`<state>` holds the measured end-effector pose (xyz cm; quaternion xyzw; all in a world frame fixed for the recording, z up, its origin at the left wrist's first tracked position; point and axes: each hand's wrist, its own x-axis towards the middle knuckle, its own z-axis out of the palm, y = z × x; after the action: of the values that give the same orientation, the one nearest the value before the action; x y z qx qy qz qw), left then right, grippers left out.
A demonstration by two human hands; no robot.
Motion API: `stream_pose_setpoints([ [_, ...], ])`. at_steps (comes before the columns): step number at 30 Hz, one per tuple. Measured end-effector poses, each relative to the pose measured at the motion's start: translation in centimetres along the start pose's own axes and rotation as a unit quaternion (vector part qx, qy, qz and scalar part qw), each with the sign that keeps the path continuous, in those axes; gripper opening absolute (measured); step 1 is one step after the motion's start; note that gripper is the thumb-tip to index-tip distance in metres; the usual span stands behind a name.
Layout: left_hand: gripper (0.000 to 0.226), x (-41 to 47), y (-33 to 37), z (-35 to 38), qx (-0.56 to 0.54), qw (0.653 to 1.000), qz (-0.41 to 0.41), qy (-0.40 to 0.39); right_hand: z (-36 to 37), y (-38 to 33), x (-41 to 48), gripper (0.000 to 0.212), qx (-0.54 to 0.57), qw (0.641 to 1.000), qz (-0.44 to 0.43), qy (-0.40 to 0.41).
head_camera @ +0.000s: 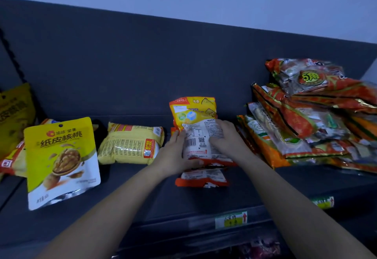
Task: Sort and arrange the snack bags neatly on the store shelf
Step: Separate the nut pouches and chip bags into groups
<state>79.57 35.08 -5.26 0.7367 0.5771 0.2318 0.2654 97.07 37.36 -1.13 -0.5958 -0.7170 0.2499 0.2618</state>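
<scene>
The white bag (199, 142) is glossy, crinkled and flat, lying on orange-edged bags (202, 180). My left hand (175, 154) and right hand (226, 138) grip its sides, arms outstretched.

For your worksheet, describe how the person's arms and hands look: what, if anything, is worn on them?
The left forearm and right forearm are bare as far as the picture shows, with no sleeves in view. The left hand and right hand wear no gloves, and no watch, bracelet or ring is visible.
</scene>
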Motion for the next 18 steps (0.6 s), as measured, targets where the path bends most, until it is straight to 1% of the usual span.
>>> stream_pose_setpoints([
  [1,0.120,-0.3,-0.1,-0.2,0.003,1.000,-0.001,0.004,0.1,-0.2,-0.2,0.053,-0.016,1.000,-0.008,0.004],
  [3,0.112,-0.8,-0.6,-0.6,-0.004,1.000,-0.001,0.017,0.6,-0.9,-0.6,0.056,-0.074,0.996,-0.045,0.035],
  [5,0.109,-1.5,-1.4,-1.2,-0.005,0.999,-0.004,0.034,1.6,-2.1,-1.0,0.052,-0.095,0.986,-0.115,0.068],
  [6,0.107,-2.1,-1.8,-1.6,-0.003,0.999,-0.014,0.041,2.3,-2.9,-1.0,0.049,-0.095,0.981,-0.154,0.067],
  [9,0.108,-4.7,-3.6,-3.1,-0.009,0.995,-0.050,0.081,5.6,-5.8,-1.1,0.041,-0.104,0.964,-0.244,0.006],
  [12,0.113,-8.4,-6.4,-5.3,0.008,0.986,-0.090,0.141,10.2,-8.6,-1.2,0.039,-0.093,0.943,-0.316,-0.045],
  [15,0.111,-13.1,-9.8,-8.8,0.029,0.971,-0.143,0.189,14.7,-12.6,-1.8,0.044,-0.096,0.919,-0.366,-0.115],
  [18,0.106,-18.9,-14.0,-13.0,0.059,0.945,-0.214,0.242,19.2,-17.3,-2.8,0.051,-0.074,0.899,-0.394,-0.176],
])
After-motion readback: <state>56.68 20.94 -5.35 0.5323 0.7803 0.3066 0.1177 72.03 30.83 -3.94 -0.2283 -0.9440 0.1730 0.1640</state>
